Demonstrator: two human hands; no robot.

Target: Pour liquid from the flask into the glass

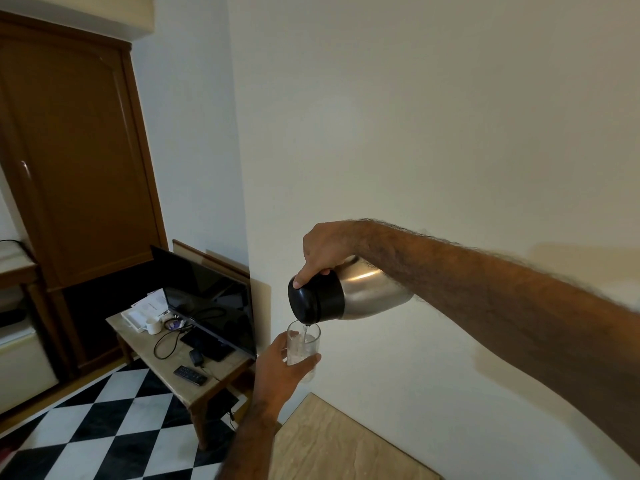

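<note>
Steel and black plastic make up the flask (pixel 346 294), which the right hand (pixel 327 249) is gripping from above, fingers curling around the body and the thumb pressing on the black cap end. It is tipping nearly onto its side, cap end lowest and pointing left, held in the air in front of a pale wall (pixel 433 116). A thin stream of clear liquid is falling from the cap's lower edge into the glass (pixel 303 344) directly beneath it. The left hand (pixel 277 374) is wrapping around the lower part of the glass, thumb across the near side, holding it upright just under the spout; some liquid is showing inside, though the level is hard to judge. Both forearms are reaching in from the bottom and right.

Below the hands, a corner of a light stone-patterned table (pixel 339 448) is showing. Off to the left, a low side table (pixel 180 386) is carrying a dark television (pixel 207 299), a white mug (pixel 152 326), papers, cables and a remote control (pixel 190 375). A black-and-white chequered floor (pixel 114 427) is spreading beneath it, with a brown wooden door (pixel 76 161) beyond.
</note>
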